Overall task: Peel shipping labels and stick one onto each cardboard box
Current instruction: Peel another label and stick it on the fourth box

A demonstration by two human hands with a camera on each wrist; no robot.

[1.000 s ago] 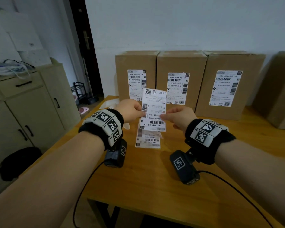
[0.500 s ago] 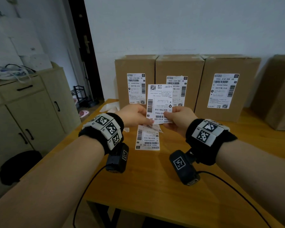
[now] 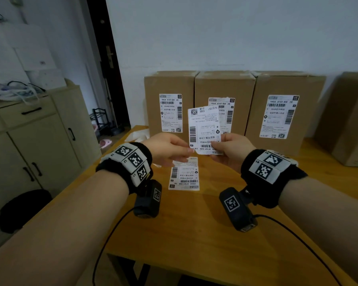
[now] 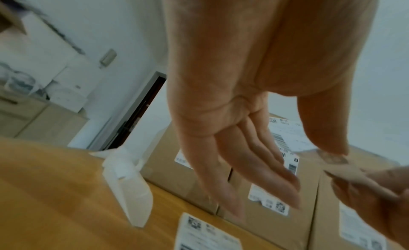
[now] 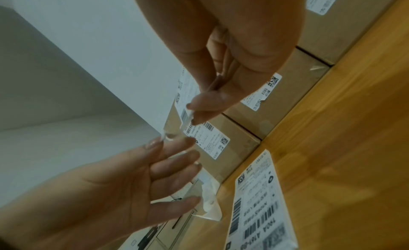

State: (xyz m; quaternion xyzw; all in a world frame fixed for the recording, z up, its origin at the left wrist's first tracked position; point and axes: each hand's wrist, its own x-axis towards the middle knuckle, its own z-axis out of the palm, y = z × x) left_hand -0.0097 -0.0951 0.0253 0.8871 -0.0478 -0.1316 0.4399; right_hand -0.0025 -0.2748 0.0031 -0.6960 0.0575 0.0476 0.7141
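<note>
My right hand pinches the lower edge of a white shipping label and holds it upright in front of the middle cardboard box. In the right wrist view the right hand grips the label, whose translucent backing has lifted at one corner. My left hand is at that corner with fingers straight and its thumb tip touching the backing. The left box, the middle box and the right box each carry a label. Another label lies flat on the table.
The wooden table has its near edge close to me. A fourth cardboard box stands at the far right. Crumpled backing paper lies at the table's far left. A beige cabinet and a dark doorway are left.
Both hands have lifted the label slightly up and to the right. My left hand has slid from the label's left edge down to its lower corner and its fingers have straightened.
</note>
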